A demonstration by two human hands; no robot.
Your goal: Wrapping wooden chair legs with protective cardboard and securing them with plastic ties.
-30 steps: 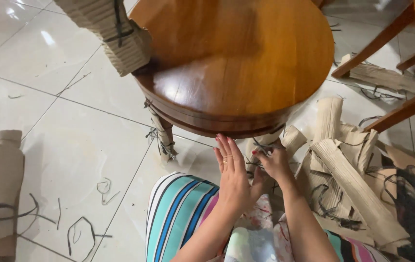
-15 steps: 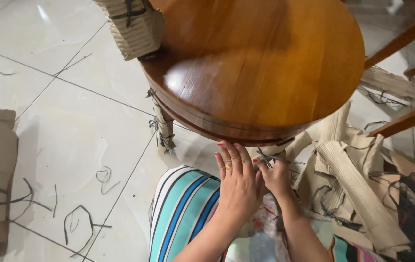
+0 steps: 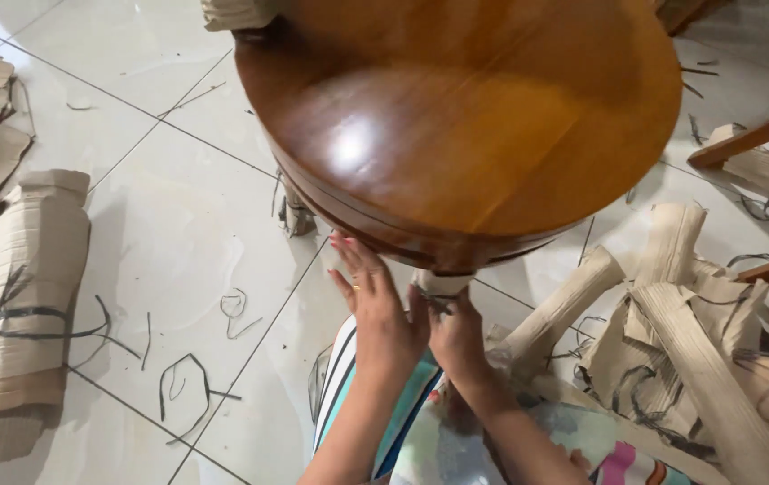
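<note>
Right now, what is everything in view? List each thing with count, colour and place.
table: one, round, glossy brown wood, top centre
wrapped leg: one, tan paper with black string, under the table's near edge
cardboard roll: one, tan, tied with black string, floor at left
cardboard pile: many torn tan strips, floor at right
string scraps: several, black, on the white tile floor
chair legs: two showing, brown wood, right edge
left hand: flat, open, beside the wrapped leg
right hand: gripping the wrapped leg
</note>
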